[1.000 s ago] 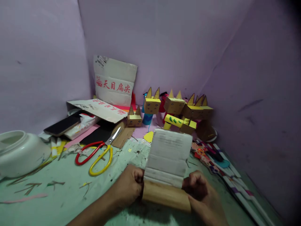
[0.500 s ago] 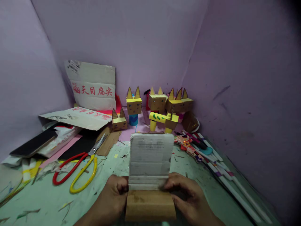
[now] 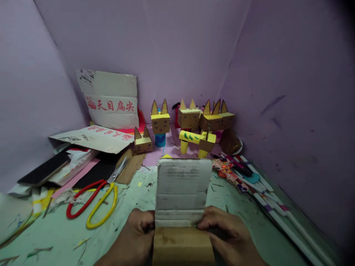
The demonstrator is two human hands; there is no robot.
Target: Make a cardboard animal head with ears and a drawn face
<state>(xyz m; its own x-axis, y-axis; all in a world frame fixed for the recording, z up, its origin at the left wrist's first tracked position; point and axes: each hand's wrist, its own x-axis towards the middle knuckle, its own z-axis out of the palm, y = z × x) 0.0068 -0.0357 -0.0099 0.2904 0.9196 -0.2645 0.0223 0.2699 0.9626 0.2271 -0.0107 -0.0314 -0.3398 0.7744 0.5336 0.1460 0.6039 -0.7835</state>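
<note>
A folded piece of cardboard (image 3: 183,192) is held low in the middle of the view, its white creased flap standing up and its brown part (image 3: 183,245) bent toward me. My left hand (image 3: 135,234) grips the left edge near the fold, thumb and fingers closed on it. On the opposite edge, my right hand (image 3: 229,232) pinches the cardboard at the same fold. Some fingertips are hidden behind the piece. To the left of my left hand lie open scissors (image 3: 105,192) with one red and one yellow handle.
Cardboard box-headed figures with pointed ears (image 3: 160,123) stand at the back, beside a yellow paper-tube figure (image 3: 191,137). Printed cardboard sheets (image 3: 97,138) and a dark phone-like slab (image 3: 44,166) lie left. Marker pens (image 3: 270,203) line the right, near the wall (image 3: 294,92). Scraps litter the green table (image 3: 133,197).
The whole scene has shifted slightly right as the camera turned a little left. Both hands keep their hold on the cardboard, which sits slightly lower in view.
</note>
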